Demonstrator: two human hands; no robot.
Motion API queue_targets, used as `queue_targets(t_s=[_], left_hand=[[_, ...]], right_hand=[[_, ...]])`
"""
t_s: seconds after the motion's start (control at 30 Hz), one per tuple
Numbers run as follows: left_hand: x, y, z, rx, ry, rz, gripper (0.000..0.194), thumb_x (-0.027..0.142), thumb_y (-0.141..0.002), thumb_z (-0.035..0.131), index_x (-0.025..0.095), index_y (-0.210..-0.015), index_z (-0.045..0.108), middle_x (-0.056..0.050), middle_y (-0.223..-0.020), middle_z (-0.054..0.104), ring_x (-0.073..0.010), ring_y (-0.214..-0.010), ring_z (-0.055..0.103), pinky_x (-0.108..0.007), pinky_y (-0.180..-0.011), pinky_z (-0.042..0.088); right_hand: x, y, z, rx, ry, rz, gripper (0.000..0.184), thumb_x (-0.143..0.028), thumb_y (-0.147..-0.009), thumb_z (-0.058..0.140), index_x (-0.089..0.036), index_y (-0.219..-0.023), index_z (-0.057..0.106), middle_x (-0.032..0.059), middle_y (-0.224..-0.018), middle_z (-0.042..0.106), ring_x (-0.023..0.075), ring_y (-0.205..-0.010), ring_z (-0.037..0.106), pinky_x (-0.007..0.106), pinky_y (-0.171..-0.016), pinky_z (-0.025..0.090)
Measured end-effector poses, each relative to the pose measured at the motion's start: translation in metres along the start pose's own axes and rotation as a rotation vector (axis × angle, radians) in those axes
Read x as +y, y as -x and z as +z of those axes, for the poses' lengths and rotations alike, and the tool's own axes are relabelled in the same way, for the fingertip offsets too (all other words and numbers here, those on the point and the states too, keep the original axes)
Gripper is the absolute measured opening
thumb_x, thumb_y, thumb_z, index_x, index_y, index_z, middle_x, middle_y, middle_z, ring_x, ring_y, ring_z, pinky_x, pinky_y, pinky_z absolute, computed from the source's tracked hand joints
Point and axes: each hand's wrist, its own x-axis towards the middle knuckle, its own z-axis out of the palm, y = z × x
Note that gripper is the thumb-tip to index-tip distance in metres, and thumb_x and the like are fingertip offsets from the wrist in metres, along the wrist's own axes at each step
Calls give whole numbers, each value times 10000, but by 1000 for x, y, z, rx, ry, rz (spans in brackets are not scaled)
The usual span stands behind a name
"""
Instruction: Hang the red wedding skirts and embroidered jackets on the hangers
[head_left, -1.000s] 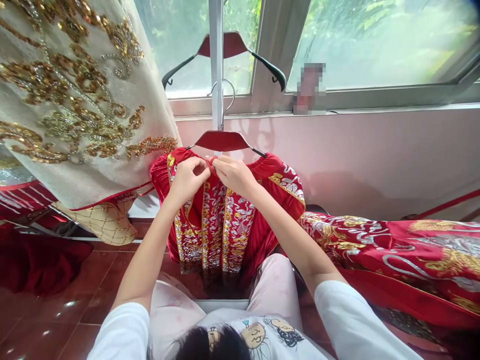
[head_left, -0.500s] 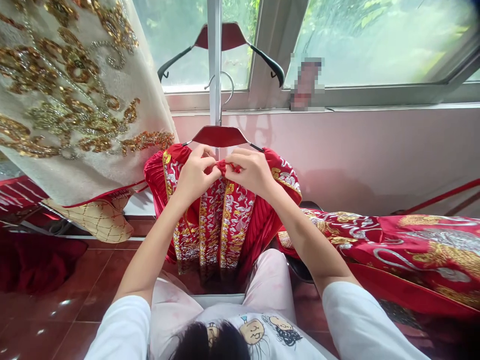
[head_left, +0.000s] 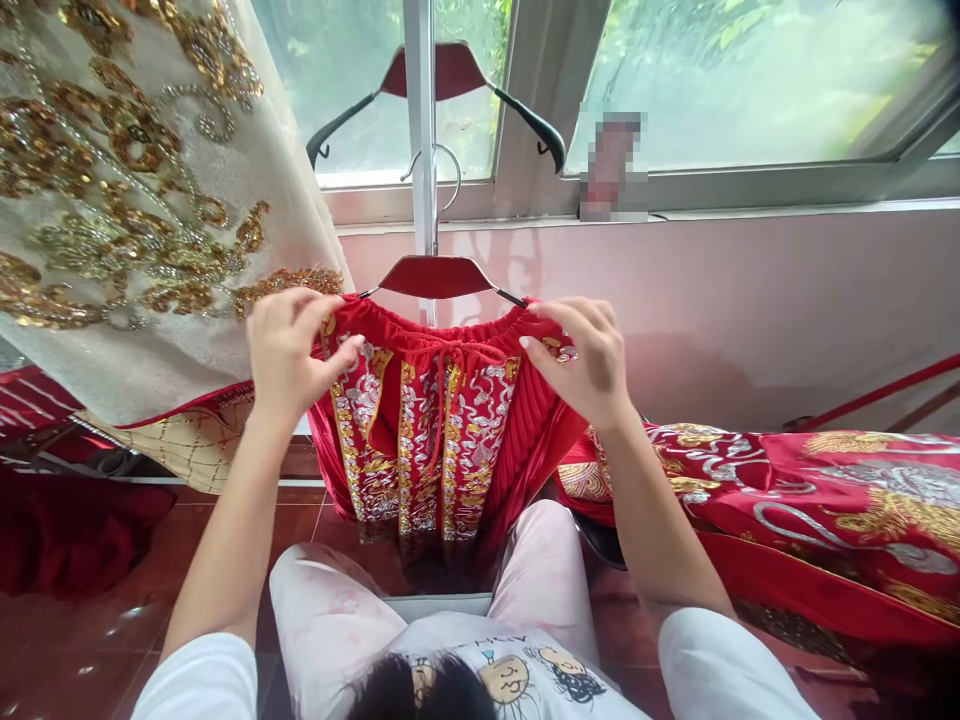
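Observation:
A red embroidered skirt (head_left: 442,440) with gold and silver panels hangs on a red hanger (head_left: 439,278) in front of me. My left hand (head_left: 289,350) pinches the left end of its gathered waistband. My right hand (head_left: 585,355) pinches the right end. The two hands hold the waistband stretched wide between them. A thin red drawstring (head_left: 441,385) hangs loose from the middle of the waistband.
A cream garment with gold sequins (head_left: 142,200) hangs at the left. A second red hanger (head_left: 442,85) hangs higher on the metal pole (head_left: 418,150). More red embroidered cloth (head_left: 810,500) lies at the right. Behind are a pink wall and a window.
My hands were together at the middle of the waistband, on the drawstring. They have moved apart to the two ends, and the waistband is now spread wide.

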Motion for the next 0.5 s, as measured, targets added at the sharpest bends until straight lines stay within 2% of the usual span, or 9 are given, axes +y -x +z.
queue_targets(t_s=[0.07, 0.1, 0.2, 0.27, 0.37, 0.43, 0.5], left_hand=[[-16, -4, -3, -47, 77, -84, 495, 435, -760, 674, 271, -1220, 586, -89, -1224, 612, -295, -1150, 523, -403, -943, 419], [-23, -5, -2, -102, 112, -99, 519, 454, -788, 639, 263, -1264, 559, -87, -1239, 617, -285, -1143, 538, -391, -939, 429], [-35, -8, 5, -193, 125, -86, 425, 420, -871, 521, 244, -1251, 590, -82, -1205, 658, -261, -1083, 595, -354, -902, 445], [-39, -10, 9, -194, 88, -59, 361, 351, -887, 486, 242, -1194, 643, -73, -1129, 695, -251, -1001, 630, -329, -835, 448], [-41, -14, 7, -221, 122, -20, 330, 330, -882, 482, 225, -1105, 701, -60, -937, 735, -220, -782, 641, -305, -692, 422], [-43, -16, 4, -218, 233, -43, 319, 384, -862, 511, 210, -1008, 735, -54, -825, 730, -201, -683, 607, -298, -632, 397], [-45, -18, 2, -186, 394, -129, 311, 439, -823, 560, 191, -863, 743, -50, -761, 708, -188, -650, 573, -292, -605, 389]], right_hand=[[18, -7, -4, -61, -81, 40, 421, -377, -841, 583, -233, -1235, 608, 77, -1177, 661, 267, -1097, 568, 431, -962, 424], [26, -9, -4, -123, -142, 68, 480, -405, -854, 569, -225, -1298, 570, 78, -1210, 652, 266, -1115, 568, 423, -961, 432], [40, -10, 3, -255, -273, 138, 476, -450, -919, 471, -194, -1307, 577, 80, -1184, 674, 245, -1058, 620, 369, -912, 470], [40, -7, 10, -191, -245, 143, 446, -443, -940, 434, -186, -1253, 622, 87, -1166, 684, 247, -1044, 634, 358, -906, 472], [36, -3, 21, -7, -131, 101, 401, -403, -957, 408, -194, -1188, 660, 95, -1176, 684, 248, -1070, 625, 371, -939, 454], [35, -1, 28, 96, -78, 103, 392, -390, -969, 377, -206, -1128, 684, 96, -1141, 699, 243, -1053, 630, 378, -940, 454], [34, -1, 34, 188, -57, 141, 410, -396, -978, 347, -210, -1065, 702, 96, -1072, 718, 237, -1010, 645, 373, -914, 466]])
